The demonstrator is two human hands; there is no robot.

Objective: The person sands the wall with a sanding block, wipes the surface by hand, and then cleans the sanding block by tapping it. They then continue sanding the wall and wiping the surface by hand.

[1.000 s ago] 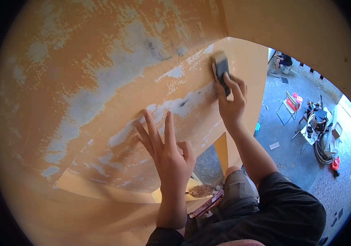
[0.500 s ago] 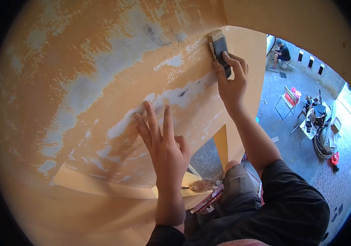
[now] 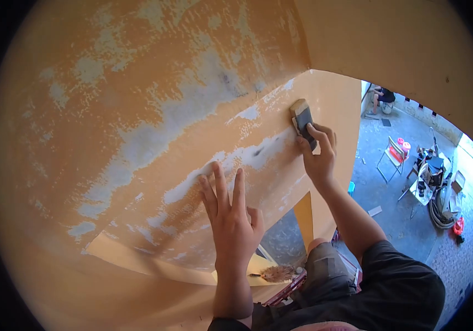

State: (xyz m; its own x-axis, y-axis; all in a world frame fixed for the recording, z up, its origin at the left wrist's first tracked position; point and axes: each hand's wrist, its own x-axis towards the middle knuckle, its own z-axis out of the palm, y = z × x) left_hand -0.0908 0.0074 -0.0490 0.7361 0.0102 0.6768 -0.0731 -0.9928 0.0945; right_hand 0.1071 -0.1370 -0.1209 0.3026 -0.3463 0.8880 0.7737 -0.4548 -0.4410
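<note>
Right hand (image 3: 320,157): clamped on the block, thumb and fingers closed about its near end.
Block (image 3: 304,122): in the right hand's grip, its far end jutting up and to the left beyond the fingers; dark back outward, paler layer toward the orange surface (image 3: 153,94). It seems to lie against that surface, though the contact itself is hidden.
Left hand (image 3: 235,231): below and to the left of the grip, fingers spread, nothing held; the tips are at the surface, but whether all of them touch, I cannot tell.
Pale patch (image 3: 272,148): a ragged strip running from just beside the grip down-left toward the left fingertips, with dark smudges in it.
Step in hand: judging by the hold and the worn paint, rubbing the block over the surface, with the left hand perhaps steadying.
Next move calls for: likely an even press with the block's pale side flat, and a path that clears the left fingertips.
Duster (image 3: 278,273): well below the grip, near the person's knee.
Folding chair (image 3: 395,155): on the floor beyond, right of the grip.
Seated person (image 3: 382,96): farther off, up and right of the grip.
</note>
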